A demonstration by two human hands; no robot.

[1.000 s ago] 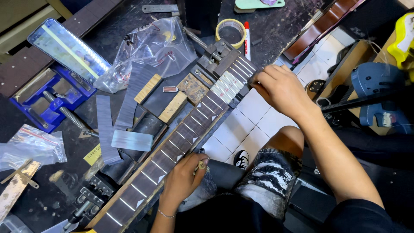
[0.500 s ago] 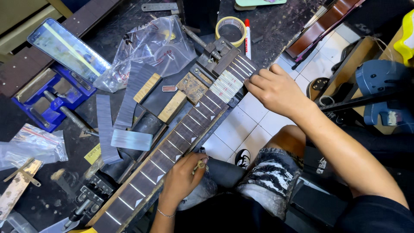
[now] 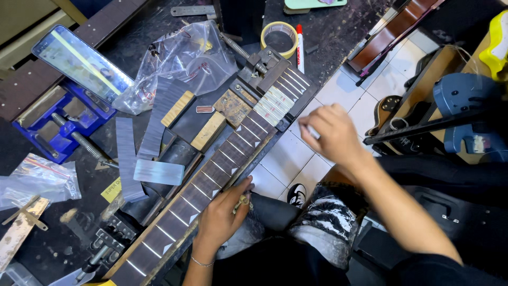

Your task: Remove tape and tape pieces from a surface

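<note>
A dark guitar neck with metal frets lies diagonally along the workbench edge, clamped at both ends. Pale tape strips cover a few frets near its far end. My left hand rests against the neck's near edge, its fingers pinching a small brass-coloured metal tool. My right hand hovers blurred over the floor tiles, just right of the taped frets and off the neck. Its fingers are curled, and I cannot tell whether they hold anything.
On the bench are a phone leaning over a blue vise, a clear plastic bag, a tape roll, a red-capped marker, wooden blocks and metal plates. A blue power tool and another guitar stand right.
My right hand has lifted off the taped far end of the neck and moved right and toward me. My left hand has stayed at the neck's near edge.
</note>
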